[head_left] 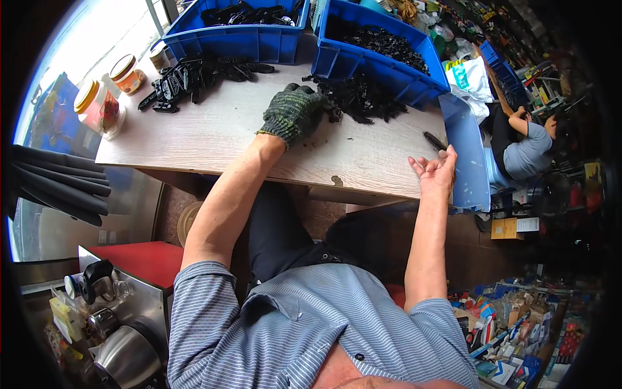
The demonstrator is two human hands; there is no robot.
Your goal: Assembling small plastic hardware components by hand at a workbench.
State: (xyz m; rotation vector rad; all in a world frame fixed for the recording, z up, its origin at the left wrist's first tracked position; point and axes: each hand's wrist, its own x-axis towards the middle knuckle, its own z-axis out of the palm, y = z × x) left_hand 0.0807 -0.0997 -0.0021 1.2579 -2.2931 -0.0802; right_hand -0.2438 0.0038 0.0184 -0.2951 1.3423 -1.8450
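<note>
My left hand (295,113), in a dark green and black knit glove, rests on the wooden-topped table with its fingers curled. Its fingertips meet the edge of a heap of small black plastic parts (366,98); what they grip is hidden. My bare right hand (435,172) is palm up at the table's right end, its fingers loosely spread. A long, slim black plastic piece (434,141) lies at its fingertips, and I cannot tell whether they touch. Beside that hand, a light blue bin (468,165) stands against the table edge.
Two blue crates, one with long black pieces (236,43) and one with small black parts (382,65), stand at the back. A pile of long black pieces (184,81) lies at left near lidded jars (97,107). Another person (528,149) sits at far right.
</note>
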